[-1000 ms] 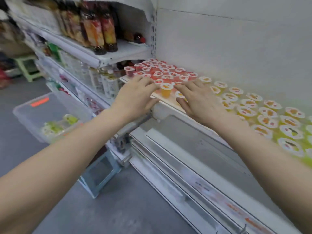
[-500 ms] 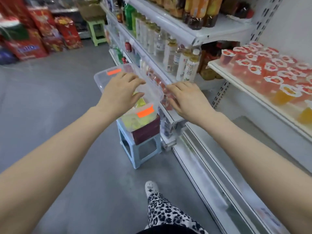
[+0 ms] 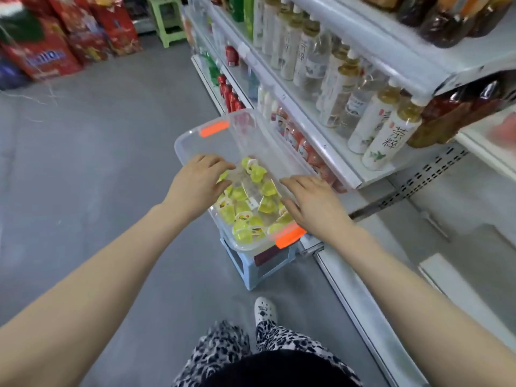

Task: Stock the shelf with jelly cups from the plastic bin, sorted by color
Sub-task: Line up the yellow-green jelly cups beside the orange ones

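A clear plastic bin [image 3: 192, 135] with orange handles stands on a pale blue stool [image 3: 251, 270] in the aisle. Several yellow-green jelly cups [image 3: 251, 202] lie in its near half. My left hand [image 3: 199, 181] reaches into the bin over the cups on the left, fingers relaxed and slightly bent, holding nothing that I can see. My right hand [image 3: 312, 203] hovers over the bin's right side with fingers extended, also empty. The jelly shelf [image 3: 485, 146] shows only as a blurred corner at the far right edge.
Shelves of drink bottles [image 3: 382, 129] run along the right, close to the bin. A green stool [image 3: 167, 20] and red snack bags [image 3: 50, 48] stand at the far end of the grey floor. My patterned trousers and white shoe [image 3: 265, 308] are below.
Both hands left the jelly shelf and swung left and down to the bin. They now reach inside it over the yellow-green cups; the view turned from the shelf to the bin.
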The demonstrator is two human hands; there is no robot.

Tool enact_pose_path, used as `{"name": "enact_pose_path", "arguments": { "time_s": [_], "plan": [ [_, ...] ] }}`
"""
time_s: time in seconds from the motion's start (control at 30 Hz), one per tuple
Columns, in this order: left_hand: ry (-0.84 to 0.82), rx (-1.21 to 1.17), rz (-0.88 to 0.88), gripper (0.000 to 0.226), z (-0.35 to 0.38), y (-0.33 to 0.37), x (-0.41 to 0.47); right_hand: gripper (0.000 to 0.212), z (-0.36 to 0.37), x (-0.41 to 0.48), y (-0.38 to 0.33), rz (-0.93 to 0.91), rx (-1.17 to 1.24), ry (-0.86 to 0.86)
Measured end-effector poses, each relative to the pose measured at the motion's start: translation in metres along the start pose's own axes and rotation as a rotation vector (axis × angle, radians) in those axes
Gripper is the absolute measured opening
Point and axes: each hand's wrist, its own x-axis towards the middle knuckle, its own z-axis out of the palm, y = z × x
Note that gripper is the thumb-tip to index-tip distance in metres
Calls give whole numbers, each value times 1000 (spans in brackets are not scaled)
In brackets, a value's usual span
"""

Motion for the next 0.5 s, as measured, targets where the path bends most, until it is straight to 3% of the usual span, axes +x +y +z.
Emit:
{"name": "enact_pose_path", "arguments": {
  "time_s": [0.3,0.5],
  "plan": [
    [-176,-82,174,33,58,-67,83,46,69,52,0,257,43,-171],
    [-302,-150,487,33,98,-97,158,51,119,101,-22,668,35,-450]
  ]
}}
